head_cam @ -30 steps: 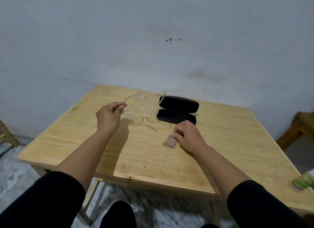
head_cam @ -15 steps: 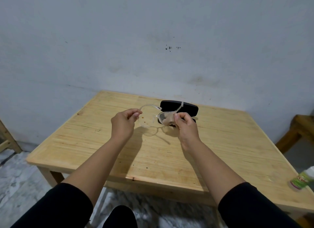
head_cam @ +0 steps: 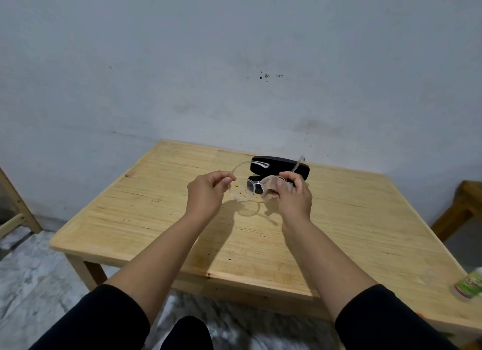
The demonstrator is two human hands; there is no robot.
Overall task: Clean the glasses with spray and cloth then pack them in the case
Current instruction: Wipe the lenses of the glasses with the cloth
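Clear-framed glasses (head_cam: 241, 190) hang above the wooden table (head_cam: 156, 219), arms unfolded and pointing away from me. Brown specks dot the left lens. My left hand (head_cam: 207, 194) pinches the frame's left edge. My right hand (head_cam: 293, 195) presses a beige cloth (head_cam: 270, 189) around the right lens, which the cloth mostly hides. Behind the glasses lies the black case (head_cam: 281, 165), open on the table. A spray bottle with a green label (head_cam: 468, 284) lies at the table's right front corner, cut off by the frame edge.
A grey wall stands right behind the table. A wooden stool (head_cam: 459, 208) sits to the right, and a wooden frame (head_cam: 15, 208) leans at the left. The floor below is marbled grey.
My right hand has lifted the cloth off the table and wrapped it onto the right lens. My left hand has brought the glasses rightward and nearer to me.
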